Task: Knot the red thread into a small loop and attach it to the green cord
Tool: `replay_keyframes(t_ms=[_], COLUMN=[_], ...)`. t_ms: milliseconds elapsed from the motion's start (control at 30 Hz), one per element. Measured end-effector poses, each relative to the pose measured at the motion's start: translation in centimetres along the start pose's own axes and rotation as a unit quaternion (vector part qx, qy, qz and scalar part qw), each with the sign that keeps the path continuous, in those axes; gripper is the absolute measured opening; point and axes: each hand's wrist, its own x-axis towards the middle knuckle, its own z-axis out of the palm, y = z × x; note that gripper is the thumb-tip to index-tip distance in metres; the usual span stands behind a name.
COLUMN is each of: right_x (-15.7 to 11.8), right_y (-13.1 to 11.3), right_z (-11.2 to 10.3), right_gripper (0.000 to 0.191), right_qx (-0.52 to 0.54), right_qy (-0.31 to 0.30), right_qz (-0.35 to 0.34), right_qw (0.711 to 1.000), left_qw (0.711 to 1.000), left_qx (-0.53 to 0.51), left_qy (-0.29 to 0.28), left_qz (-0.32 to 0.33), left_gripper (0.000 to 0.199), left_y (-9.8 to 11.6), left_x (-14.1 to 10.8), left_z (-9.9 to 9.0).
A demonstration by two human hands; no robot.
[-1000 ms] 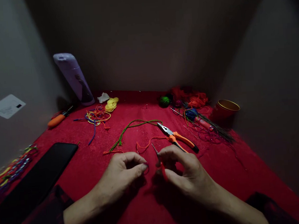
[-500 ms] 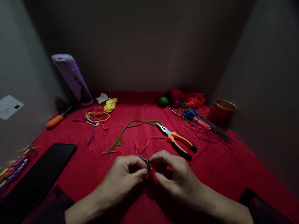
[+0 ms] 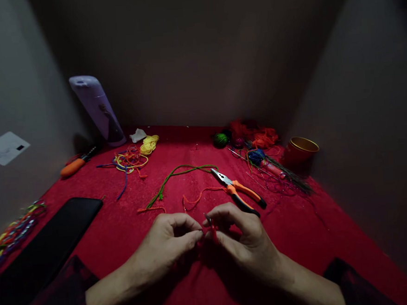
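Observation:
My left hand [image 3: 171, 240] is closed in a pinch, thumb against fingertips. Whatever it holds is too small and dark to make out. My right hand [image 3: 246, 238] is closed on a small red-handled tool [image 3: 214, 233] with a dark metal tip that points up. The tool's kind does not show clearly, since fingers cover much of it. Both hands are close together above the red cloth [image 3: 186, 297]. Just beyond them lie an orange cord [image 3: 196, 199], a green cord [image 3: 177, 170] and long-nose pliers [image 3: 235, 187] with orange and black handles.
A purple bottle [image 3: 99, 111] leans at the back left, near tangled cords [image 3: 130, 160] and yellow thread [image 3: 149, 144]. A black phone-like slab [image 3: 53, 246] lies left. Yarn balls [image 3: 265, 138] and a red cup [image 3: 299, 151] are at the back right. Walls enclose the sides.
The small red-handled tool has shifted right, away from my left fingertips, and its tip has turned more upright. My right hand has moved slightly right. The left hand keeps its pinch.

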Motion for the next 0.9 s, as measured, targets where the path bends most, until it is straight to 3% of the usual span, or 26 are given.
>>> replay_keyframes(t_ms=[167, 267, 433, 567, 667, 800, 900], right_x=[0.5, 0.5, -0.9, -3.0, -4.6, -6.6, -7.1], right_y=[0.5, 0.3, 0.6, 2.0, 2.9, 3.3, 2.8], right_z=[-0.6, -2.2, -7.2, -11.5, -13.8, -15.9, -16.4], right_gripper=[0.026, 0.025, 0.016, 0.017, 0.018, 0.017, 0.016], right_qx=[-0.071, -0.133, -0.250, -0.385, -0.460, -0.548, -0.625], right_qy=[0.006, 0.016, 0.001, 0.009, 0.001, -0.049, -0.080], right_qz=[-0.021, -0.011, 0.120, 0.217, 0.260, 0.325, 0.317], right_qw=[0.997, 0.991, 0.961, 0.897, 0.849, 0.769, 0.709], left_qw=[1.000, 1.000, 1.000, 0.999, 1.000, 1.000, 0.999], left_qx=[-0.015, 0.011, -0.019, -0.025, -0.019, -0.018, -0.021], left_qy=[0.000, 0.001, 0.001, 0.022, 0.006, 0.011, 0.044], left_qz=[-0.008, -0.001, -0.015, -0.019, -0.020, -0.006, 0.007], left_gripper=[0.016, 0.017, 0.020, 0.024, 0.024, 0.024, 0.024], left_y=[-0.2, -0.5, -0.9, -0.7, -0.4, -0.4, -0.4], left_x=[0.1, 0.3, 0.4, 0.4, 0.3, 0.2, 0.2], left_z=[-0.2, -0.5, -0.6, -0.4, -0.6, -0.4, -0.1])
